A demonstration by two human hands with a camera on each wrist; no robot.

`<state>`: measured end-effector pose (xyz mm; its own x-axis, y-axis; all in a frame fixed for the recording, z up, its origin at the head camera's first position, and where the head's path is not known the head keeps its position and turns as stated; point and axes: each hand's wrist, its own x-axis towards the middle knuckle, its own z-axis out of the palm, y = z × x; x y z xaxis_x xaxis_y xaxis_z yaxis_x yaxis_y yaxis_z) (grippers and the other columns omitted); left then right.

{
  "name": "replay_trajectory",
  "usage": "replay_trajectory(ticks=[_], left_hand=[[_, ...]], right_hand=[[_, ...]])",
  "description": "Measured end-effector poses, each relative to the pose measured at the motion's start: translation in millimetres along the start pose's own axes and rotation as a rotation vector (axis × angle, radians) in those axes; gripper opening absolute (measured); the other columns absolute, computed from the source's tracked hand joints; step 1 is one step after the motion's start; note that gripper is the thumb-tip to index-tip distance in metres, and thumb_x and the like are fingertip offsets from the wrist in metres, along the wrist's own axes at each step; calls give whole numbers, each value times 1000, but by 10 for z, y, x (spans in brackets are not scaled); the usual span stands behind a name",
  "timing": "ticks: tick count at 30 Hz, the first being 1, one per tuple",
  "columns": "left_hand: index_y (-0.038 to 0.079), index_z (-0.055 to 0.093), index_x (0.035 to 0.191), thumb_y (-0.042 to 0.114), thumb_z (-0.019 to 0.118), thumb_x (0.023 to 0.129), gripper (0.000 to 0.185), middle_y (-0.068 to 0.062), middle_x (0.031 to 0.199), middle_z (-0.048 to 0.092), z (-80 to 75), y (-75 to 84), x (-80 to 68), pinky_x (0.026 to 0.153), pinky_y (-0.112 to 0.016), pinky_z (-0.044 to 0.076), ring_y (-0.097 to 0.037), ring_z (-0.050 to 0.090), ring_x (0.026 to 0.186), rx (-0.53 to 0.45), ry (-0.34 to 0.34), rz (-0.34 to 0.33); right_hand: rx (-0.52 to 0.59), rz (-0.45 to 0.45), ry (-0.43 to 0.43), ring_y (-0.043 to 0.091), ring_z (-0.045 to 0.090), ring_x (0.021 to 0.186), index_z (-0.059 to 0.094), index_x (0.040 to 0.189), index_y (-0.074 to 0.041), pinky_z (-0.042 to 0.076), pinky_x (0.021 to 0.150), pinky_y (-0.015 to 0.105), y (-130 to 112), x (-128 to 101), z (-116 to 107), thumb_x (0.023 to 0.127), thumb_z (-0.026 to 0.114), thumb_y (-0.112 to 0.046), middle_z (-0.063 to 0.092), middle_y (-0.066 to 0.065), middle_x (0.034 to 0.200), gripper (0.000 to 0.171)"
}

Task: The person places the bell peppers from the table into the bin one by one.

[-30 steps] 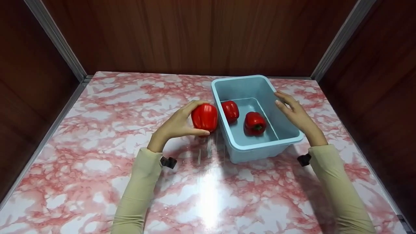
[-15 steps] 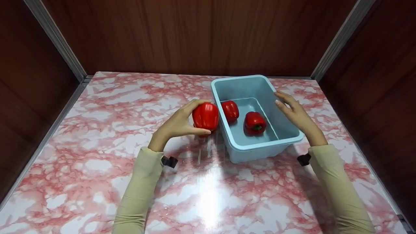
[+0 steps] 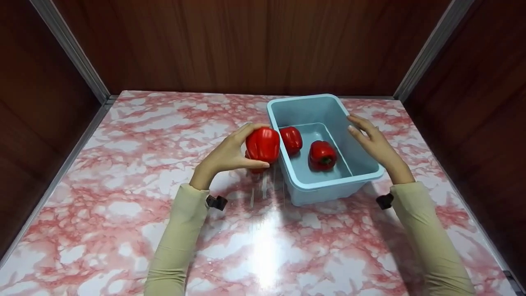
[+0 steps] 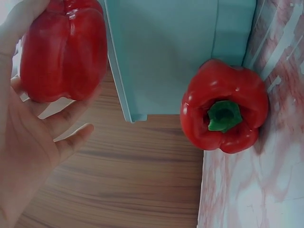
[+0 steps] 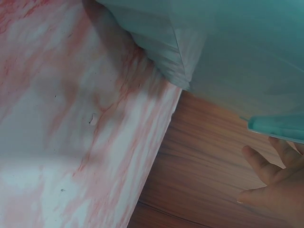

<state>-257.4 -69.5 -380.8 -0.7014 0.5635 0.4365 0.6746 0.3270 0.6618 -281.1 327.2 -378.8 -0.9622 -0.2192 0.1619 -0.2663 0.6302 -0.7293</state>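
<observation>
Thumb and fingers of my left hand (image 3: 224, 155) grip a red bell pepper (image 3: 263, 144), held up beside the near-left rim of a light blue bin (image 3: 320, 183). Below it, against the bin's outer wall, a second bell pepper (image 4: 225, 107) with a green stem rests on the table; the head view shows only a sliver of it. Inside the bin lie two more, one bell pepper (image 3: 291, 140) by the left wall and another bell pepper (image 3: 322, 155) near the middle. My right hand (image 3: 376, 144) is at the bin's right rim, fingers loosely extended and holding nothing.
The table (image 3: 123, 181) has a red and white marbled top. Dark wood panels (image 3: 263, 45) enclose it at the back and both sides, with metal posts in the corners. Pale strips of tape (image 3: 264, 185) mark the surface left of the bin.
My left hand has lifted the bell pepper slightly and shifted it right, closer to the bin's rim. More of the pepper underneath shows. My right hand stays in place.
</observation>
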Motion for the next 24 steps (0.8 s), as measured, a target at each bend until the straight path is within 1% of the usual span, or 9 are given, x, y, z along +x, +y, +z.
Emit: replay_trajectory(ticks=[4, 8, 11, 15, 19, 24], left_hand=[[31, 40, 135, 44, 80, 66, 81, 8, 132, 48, 4, 7, 18, 91, -35, 48, -11, 46, 117, -13, 0, -4], [25, 41, 136, 41, 81, 67, 81, 7, 131, 49, 13, 18, 29, 90, -35, 49, -11, 46, 117, -20, -2, -5], [22, 41, 136, 42, 80, 67, 82, 6, 131, 49, 18, 37, 41, 89, -34, 50, -11, 47, 116, -16, -2, 3], [23, 41, 136, 43, 80, 67, 82, 6, 131, 49, 23, 49, 57, 89, -34, 50, -11, 48, 116, -11, 0, 4], [23, 40, 137, 43, 80, 67, 83, 6, 131, 49, 27, 56, 73, 89, -34, 50, -12, 48, 116, -20, -1, -7], [14, 40, 137, 31, 81, 70, 80, -2, 132, 49, -49, 341, 53, 91, -35, 49, -16, 47, 117, -43, -22, -40]], right_hand=[[-5, 1, -2, 33, 27, 136, 37, 142, -19, -13, 109, 56, -4, 6, -2, 95, 47, -43, 27, 8, 151, 54], [-12, -11, 7, 32, 29, 135, 38, 142, -19, -12, 109, 57, 2, 6, 7, 95, 47, -43, 28, 8, 150, 54], [2, -36, 23, 32, 30, 134, 40, 141, -17, -12, 109, 56, 11, 2, 13, 95, 48, -40, 30, 9, 149, 52], [19, -57, 33, 32, 31, 134, 41, 140, -15, -11, 110, 55, 16, -1, 11, 95, 49, -38, 31, 10, 148, 51], [13, -49, 27, 32, 30, 134, 41, 140, -16, -12, 109, 56, 13, -3, 6, 95, 49, -39, 31, 10, 149, 52], [1, -37, 21, 32, 28, 136, 40, 141, -16, -14, 109, 55, 25, 7, 8, 95, 48, -39, 29, 10, 149, 52]])
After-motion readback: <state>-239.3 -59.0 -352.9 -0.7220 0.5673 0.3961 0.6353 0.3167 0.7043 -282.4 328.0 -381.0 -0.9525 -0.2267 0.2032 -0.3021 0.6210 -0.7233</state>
